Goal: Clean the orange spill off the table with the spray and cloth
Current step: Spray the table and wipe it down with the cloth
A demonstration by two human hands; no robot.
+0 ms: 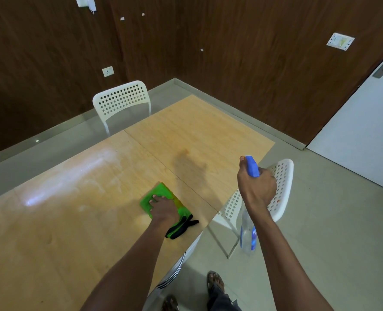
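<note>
Your left hand (163,209) presses the limp cloth (161,191) flat; at three o'clock, your right hand (256,187) grips the probably light spray (252,169) by its neck.

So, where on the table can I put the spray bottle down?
Bare: the table's far panel beyond the seam, and the streaky stretch left of the green cloth. Crowded only where the left hand presses that cloth, near the right edge.
</note>
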